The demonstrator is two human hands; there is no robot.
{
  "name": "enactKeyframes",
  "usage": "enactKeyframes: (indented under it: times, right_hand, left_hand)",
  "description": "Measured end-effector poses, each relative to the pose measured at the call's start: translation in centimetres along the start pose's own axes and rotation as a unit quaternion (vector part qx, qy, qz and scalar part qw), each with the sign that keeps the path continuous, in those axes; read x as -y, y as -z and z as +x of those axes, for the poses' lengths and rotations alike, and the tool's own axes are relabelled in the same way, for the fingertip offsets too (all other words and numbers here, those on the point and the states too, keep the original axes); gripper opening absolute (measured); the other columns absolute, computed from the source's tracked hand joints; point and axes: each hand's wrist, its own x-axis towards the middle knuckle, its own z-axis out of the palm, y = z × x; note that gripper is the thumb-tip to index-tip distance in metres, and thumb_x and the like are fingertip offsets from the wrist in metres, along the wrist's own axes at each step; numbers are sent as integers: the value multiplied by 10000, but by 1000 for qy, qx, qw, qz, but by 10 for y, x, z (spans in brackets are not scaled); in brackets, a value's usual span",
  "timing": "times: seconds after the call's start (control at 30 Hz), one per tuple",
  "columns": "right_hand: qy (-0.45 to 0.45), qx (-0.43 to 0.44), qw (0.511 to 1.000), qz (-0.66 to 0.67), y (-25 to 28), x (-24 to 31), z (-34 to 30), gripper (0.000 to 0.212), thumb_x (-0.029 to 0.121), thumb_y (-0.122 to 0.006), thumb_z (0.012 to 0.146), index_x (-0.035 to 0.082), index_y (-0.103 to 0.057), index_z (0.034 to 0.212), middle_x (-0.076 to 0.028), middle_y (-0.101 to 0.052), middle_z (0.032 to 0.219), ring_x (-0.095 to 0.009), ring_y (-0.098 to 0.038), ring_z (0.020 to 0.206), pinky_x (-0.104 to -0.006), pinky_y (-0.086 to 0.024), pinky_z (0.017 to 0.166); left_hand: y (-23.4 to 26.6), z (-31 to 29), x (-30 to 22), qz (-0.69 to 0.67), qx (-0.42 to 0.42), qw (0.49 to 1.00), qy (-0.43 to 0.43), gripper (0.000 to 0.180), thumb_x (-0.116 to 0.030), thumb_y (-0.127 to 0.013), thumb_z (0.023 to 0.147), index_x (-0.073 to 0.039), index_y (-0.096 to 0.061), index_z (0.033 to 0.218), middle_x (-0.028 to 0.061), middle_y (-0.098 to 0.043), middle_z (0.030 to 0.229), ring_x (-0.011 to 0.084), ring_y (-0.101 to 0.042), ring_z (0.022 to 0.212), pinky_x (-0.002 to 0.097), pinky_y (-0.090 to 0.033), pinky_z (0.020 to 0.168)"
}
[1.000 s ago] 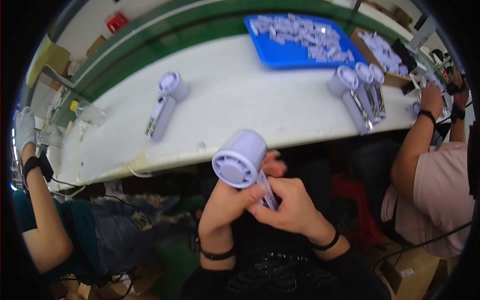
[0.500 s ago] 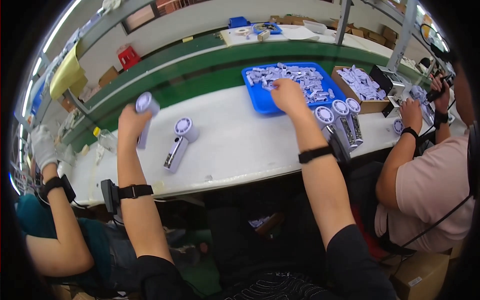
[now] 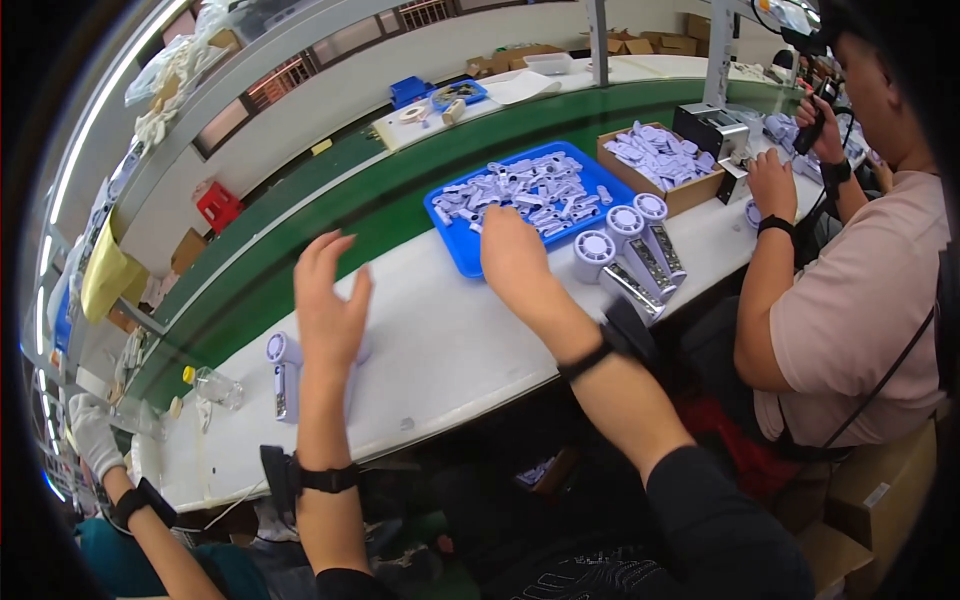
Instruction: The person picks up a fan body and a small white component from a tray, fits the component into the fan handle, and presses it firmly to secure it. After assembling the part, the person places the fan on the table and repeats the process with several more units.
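Left hand (image 3: pixel 330 305) hangs wide-fingered over the white table (image 3: pixel 450 345); right hand (image 3: pixel 513 258) at the blue tray (image 3: pixel 462 250), grip hard to tell; green strip (image 3: pixel 390 205) behind.

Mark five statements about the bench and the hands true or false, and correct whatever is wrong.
1. The right hand is at the blue tray that holds small pale parts. True, though its fingertips are too hidden to show a grip.
2. The left hand is clenched into a fist. False: it is open, with the fingers spread.
3. Three handheld fans lie side by side to the right of the right hand. True.
4. The cardboard box stands left of the blue tray. False: it stands to the right.
5. The clear bottle has a red cap. False: its cap is yellow.
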Motion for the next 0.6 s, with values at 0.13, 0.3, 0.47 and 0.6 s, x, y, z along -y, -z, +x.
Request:
enactKeyframes:
  times: [0.13, 0.3, 0.47, 0.6]
  right_hand:
    - [-15, -64, 952, 298, 83, -34, -91, 380, 27, -708, 1012, 9, -644, 1386, -137, -707, 1005, -245, -773, 931, -359, -618, 842]
    - [-78, -51, 853, 513, 126, -89, -151, 276, 39, -650, 1075, -50, -687, 1334, -83, -712, 1082, -170, -753, 945, -297, -604, 834]
    - [-116, -29, 807, 579, 124, -89, -158, 221, 7, -671, 1058, -98, -721, 1246, -114, -736, 1116, -174, -753, 960, -301, -609, 842]
    - [-17, -88, 844, 528, 105, -80, -155, 212, -28, -744, 993, -75, -760, 1199, -111, -764, 1107, -172, -753, 960, -302, -607, 842]
  left_hand:
    - [-83, 31, -52, -196, 134, 970, -42, 457, -100, -779, 865, -38, -699, 1311, 174, -660, 1415, 368, -601, 1341, 451, -462, 1170]
    - [-173, 34, -109, -261, 222, 918, -197, 604, -111, -860, 809, -50, -671, 1379, 172, -649, 1456, 352, -635, 1330, 421, -521, 1137]
    - [-166, 15, -110, -223, 274, 912, -207, 660, -184, -934, 757, -51, -690, 1356, 160, -673, 1381, 373, -643, 1279, 426, -537, 1095]
    - [-105, -13, -83, -186, 236, 941, -157, 639, -234, -962, 730, -44, -722, 1292, 139, -693, 1305, 373, -661, 1207, 442, -559, 1031]
